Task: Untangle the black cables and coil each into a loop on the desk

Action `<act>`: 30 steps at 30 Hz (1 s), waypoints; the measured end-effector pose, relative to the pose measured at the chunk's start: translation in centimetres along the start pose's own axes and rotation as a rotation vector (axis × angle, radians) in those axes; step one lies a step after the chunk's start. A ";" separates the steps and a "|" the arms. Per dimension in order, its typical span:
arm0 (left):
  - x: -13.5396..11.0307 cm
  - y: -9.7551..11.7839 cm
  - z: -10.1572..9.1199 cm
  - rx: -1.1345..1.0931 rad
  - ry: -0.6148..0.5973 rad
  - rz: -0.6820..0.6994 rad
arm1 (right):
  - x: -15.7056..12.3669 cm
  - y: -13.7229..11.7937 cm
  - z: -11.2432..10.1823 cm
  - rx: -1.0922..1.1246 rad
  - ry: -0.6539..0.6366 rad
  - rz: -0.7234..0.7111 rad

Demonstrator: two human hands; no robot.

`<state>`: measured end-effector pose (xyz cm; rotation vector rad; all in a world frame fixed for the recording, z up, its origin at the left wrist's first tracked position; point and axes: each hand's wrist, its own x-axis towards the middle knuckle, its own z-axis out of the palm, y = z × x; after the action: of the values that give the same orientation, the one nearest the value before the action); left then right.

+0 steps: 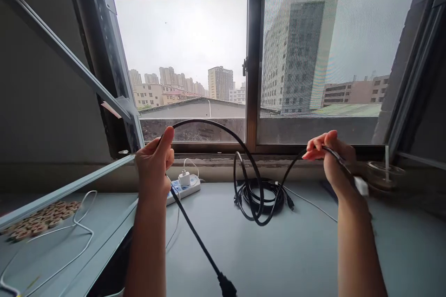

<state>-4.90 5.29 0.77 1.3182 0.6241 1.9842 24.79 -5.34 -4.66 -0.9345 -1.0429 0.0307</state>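
Note:
My left hand [153, 164] is closed round a black cable [216, 130]. From it the cable arcs up and over, dips to the grey desk [306, 250], then rises into my right hand [332, 158], which pinches it between thumb and fingers. Both hands are raised in front of the window. A tail of the same cable hangs down from my left hand to a black plug [226, 285] at the bottom edge. Behind the dip, a coil of black cable [261, 192] lies on the desk.
A white power strip [184, 188] with a white charger plugged in lies under the window sill. White wire [75, 227] loops at the left near a pile of small brown pieces [38, 222]. A clear cup with a straw [385, 171] stands at the right.

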 end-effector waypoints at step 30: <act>-1.9 -0.9 0.9 0.403 -0.313 0.225 | -1.5 -1.8 1.4 -0.244 0.076 -0.200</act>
<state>-3.35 4.50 -0.68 1.9729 0.7757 1.8217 22.29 -6.22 -4.31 -1.0382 -1.0811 -0.3025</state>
